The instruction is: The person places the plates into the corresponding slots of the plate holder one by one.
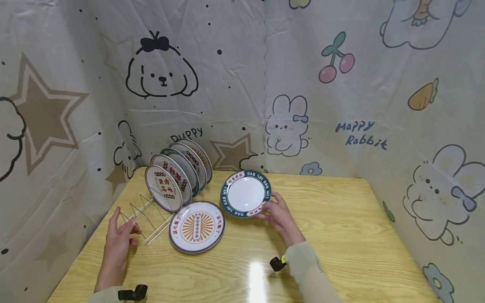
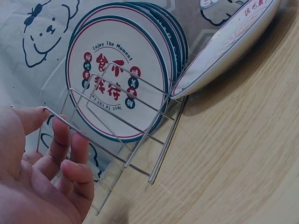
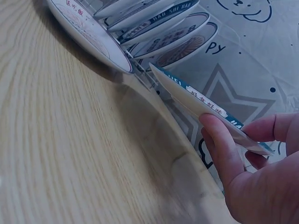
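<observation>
My right hand point(image 1: 279, 216) pinches the right edge of a white plate point(image 1: 246, 193) with a dark green lettered rim. In the right wrist view that plate is tilted above the table, thumb on one face and fingers beneath. My left hand point(image 1: 120, 235) grips the near end of a wire plate rack point(image 2: 126, 161), thumb and fingertips on its wire. Several plates stand upright in the rack's far part, the nearest a white plate with red lettering point(image 1: 163, 188). Beside the rack, a plate with an orange sunburst point(image 1: 197, 227) leans low, one edge against the rack.
The wooden table point(image 1: 341, 252) meets a printed cloth backdrop point(image 1: 235, 84) at the back and both sides. Black cameras are strapped to the left wrist point(image 1: 132, 292) and right wrist point(image 1: 278, 264).
</observation>
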Tool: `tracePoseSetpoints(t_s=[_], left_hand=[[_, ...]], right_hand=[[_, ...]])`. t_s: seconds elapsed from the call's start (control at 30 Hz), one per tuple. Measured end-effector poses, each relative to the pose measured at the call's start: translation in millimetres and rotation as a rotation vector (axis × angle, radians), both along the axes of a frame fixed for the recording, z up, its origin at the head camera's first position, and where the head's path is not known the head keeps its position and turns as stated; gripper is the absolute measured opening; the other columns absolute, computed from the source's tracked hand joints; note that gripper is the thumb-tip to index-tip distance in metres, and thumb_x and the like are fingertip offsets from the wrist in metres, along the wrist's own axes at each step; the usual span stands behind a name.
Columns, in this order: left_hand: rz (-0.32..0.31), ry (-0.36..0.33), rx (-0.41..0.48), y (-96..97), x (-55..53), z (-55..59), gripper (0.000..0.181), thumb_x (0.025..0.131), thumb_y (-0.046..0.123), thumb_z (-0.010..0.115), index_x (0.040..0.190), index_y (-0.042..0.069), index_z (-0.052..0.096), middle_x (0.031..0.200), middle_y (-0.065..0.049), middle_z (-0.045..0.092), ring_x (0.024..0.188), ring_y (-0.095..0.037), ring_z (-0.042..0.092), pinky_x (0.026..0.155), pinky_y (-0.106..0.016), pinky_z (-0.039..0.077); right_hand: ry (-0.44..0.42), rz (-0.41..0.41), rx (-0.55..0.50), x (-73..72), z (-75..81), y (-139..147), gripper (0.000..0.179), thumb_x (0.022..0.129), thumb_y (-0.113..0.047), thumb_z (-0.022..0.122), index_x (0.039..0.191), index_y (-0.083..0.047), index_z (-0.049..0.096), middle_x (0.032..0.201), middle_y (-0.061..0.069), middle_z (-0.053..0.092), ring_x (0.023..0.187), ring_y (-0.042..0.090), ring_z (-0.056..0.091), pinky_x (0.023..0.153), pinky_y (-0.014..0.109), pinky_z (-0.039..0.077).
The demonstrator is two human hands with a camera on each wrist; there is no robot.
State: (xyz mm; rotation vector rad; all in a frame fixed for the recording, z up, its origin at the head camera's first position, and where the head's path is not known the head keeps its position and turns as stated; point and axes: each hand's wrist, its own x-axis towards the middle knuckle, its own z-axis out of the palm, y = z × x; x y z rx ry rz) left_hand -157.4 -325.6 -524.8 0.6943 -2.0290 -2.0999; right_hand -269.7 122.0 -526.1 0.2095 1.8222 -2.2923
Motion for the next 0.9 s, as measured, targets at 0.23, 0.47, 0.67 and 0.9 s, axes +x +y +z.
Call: tracePoseSetpoints(t_s=[0.23,0.47,0.67,0.9], left_hand=[[0.003,-0.015,0.008,-1.0,-0.3,-0.9,0.077,0.108,0.037,0.054,0.164,0.047,0.003,0.090,0.013,0.065,0.083,-0.003,0.061,0.062,-0.023,0.046],[-0.004,-0.003,0.009,-1.9,-0.9,-1.5,0.078,0.108,0.037,0.055,0.165,0.045,0.002,0.089,0.013,0.065,0.083,-0.003,0.061,0.062,-0.023,0.046],[-0.010,0.023,-0.007,-1.0,-0.4,-1.6,0.079,0.108,0.036,0.055,0.166,0.042,0.001,0.089,0.012,0.066,0.084,-0.003,0.060,0.062,-0.023,0.047],[-0.001,0.033,-0.018,-0.1,0.3,-2.1,0.078,0.108,0.036,0.055,0.166,0.042,0.002,0.088,0.012,0.066,0.083,-0.003,0.060,0.061,-0.023,0.046]], right_hand=[[0.028,0.048,0.021,6.1,2.5,-1.5,0.063,0.090,0.009,0.057,0.149,-0.009,0.042,0.117,0.016,0.064,0.088,0.021,0.069,0.080,0.038,0.063],[0.060,0.088,0.019,14.8,6.8,-5.4,0.062,0.089,0.008,0.059,0.147,-0.008,0.045,0.116,0.014,0.066,0.087,0.020,0.069,0.077,0.037,0.063],[0.064,0.129,0.024,23.9,10.8,-7.7,0.060,0.089,0.008,0.060,0.144,-0.008,0.047,0.117,0.015,0.067,0.085,0.020,0.070,0.074,0.035,0.063],[0.069,0.195,0.017,36.0,15.3,-10.6,0.064,0.088,0.009,0.060,0.148,-0.010,0.047,0.129,0.020,0.063,0.088,0.020,0.070,0.075,0.037,0.063]])
